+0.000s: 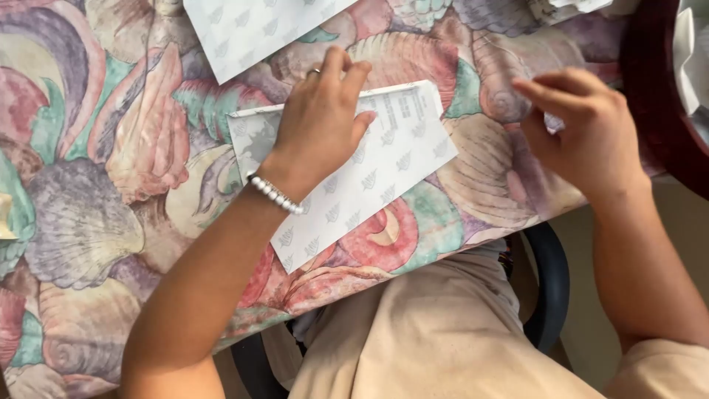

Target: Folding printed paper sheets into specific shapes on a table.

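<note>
On a desk (88, 222) covered in a shell-patterned cloth, the left hand (321, 118) presses flat on a white backing sheet (384, 174), one edge already folded over. The right hand (583, 129), just beside it, pinches a small scrap (552, 122); a second sheet (251, 29) lies beyond.

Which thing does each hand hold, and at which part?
Left hand presses flat on the white patterned sheet near its upper edge. Right hand pinches something small; it cannot be told what.
</note>
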